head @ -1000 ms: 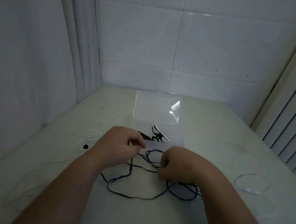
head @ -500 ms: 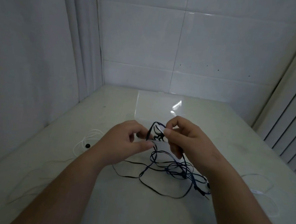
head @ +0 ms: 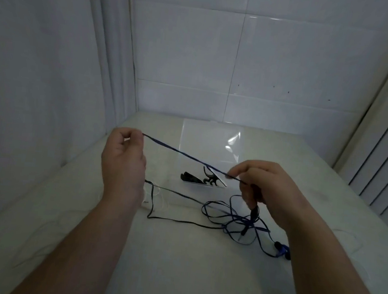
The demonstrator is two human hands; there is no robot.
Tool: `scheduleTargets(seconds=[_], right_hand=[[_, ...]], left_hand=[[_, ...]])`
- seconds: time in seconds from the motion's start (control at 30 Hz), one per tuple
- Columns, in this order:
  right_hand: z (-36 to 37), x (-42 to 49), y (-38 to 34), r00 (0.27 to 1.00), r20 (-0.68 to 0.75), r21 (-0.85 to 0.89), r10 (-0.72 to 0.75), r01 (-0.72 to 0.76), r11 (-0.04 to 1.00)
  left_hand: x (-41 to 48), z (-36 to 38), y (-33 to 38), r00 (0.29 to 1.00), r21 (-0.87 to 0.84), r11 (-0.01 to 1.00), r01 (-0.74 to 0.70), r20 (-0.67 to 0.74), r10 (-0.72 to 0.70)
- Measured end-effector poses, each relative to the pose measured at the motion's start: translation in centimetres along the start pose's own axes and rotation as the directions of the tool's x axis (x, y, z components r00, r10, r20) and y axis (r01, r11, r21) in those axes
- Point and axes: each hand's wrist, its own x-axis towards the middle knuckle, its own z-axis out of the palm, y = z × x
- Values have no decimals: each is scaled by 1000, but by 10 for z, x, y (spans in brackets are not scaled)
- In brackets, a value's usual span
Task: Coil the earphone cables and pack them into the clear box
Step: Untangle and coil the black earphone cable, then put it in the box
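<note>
Low right of centre, loose loops of the blue earphone cable (head: 235,219) are piled on the table (head: 177,263). A taut stretch is pinched between left hand (head: 123,161) and right hand (head: 265,187), both closed. Behind, mid-frame, the clear box (head: 209,148) is lying open.

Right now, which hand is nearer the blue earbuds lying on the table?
Right. The right hand sits just above and left of the blue earbuds, pinching the dark blue cable. The left hand holds the cable's other end far across the table.
</note>
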Motion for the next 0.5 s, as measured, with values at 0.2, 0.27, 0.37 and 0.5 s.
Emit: scheduleTargets(seconds=[0.2, 0.27, 0.37, 0.5], right_hand=[[3, 1, 1, 999, 8, -208, 32, -29, 978], [5, 1, 0, 999, -51, -80, 19, -23, 997], [8, 0, -5, 995, -99, 94, 16, -7, 996], [9, -2, -7, 989, -137, 138, -58, 77, 987]], left_hand=[[10, -9, -5, 986, 79, 993, -93, -133, 103], [11, -8, -6, 994, 87, 995, -56, -89, 64], [5, -4, -5, 1000, 105, 994, -16, 12, 15], [2, -2, -3, 999, 129, 992, -12, 43, 6]])
